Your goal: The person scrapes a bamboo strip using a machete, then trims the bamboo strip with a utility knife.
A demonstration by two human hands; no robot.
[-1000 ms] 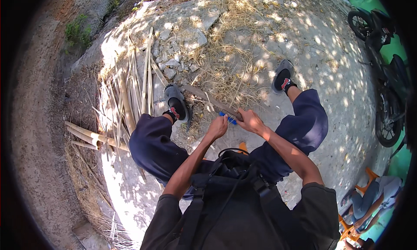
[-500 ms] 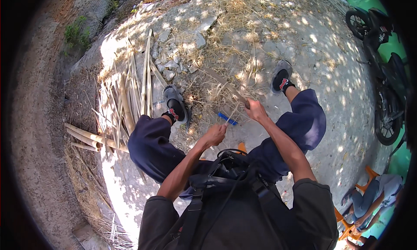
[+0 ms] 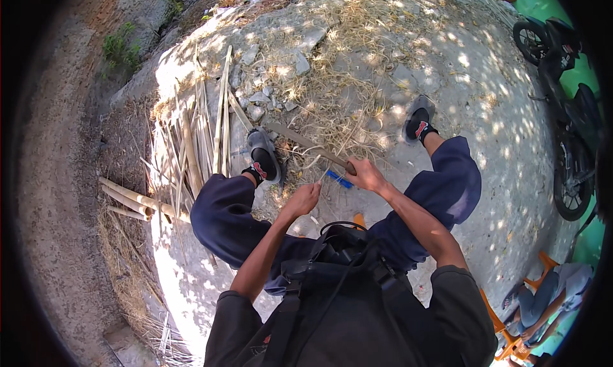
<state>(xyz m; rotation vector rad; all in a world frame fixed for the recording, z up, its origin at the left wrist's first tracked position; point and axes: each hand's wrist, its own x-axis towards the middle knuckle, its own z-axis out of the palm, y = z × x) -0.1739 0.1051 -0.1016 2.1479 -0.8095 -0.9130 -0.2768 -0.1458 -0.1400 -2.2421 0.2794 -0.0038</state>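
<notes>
My right hand [image 3: 366, 175] is closed round the handle of a machete [image 3: 297, 137]. Its long, brownish blade points away and to the left, toward my left shoe [image 3: 262, 156]. Lower and to the left, my left hand [image 3: 304, 199] is pinched on a thin, pale bamboo strip [image 3: 322, 177], of which only a short, blurred part shows near the blade. Between and just beyond my hands, a small blue object [image 3: 339, 179] lies on the ground; its kind I cannot make out.
Split bamboo strips [image 3: 220, 112] lie in a pile at the left, beside thick bamboo poles [image 3: 131, 200]. Pale shavings [image 3: 348, 112] litter the ground ahead. A motorcycle [image 3: 565, 124] stands at the right; a seated person [image 3: 543, 303] is at the lower right.
The machete has swung down and to the left, its blade now flatter across the view. My left hand has moved slightly left, and my right hand a little nearer and left.
</notes>
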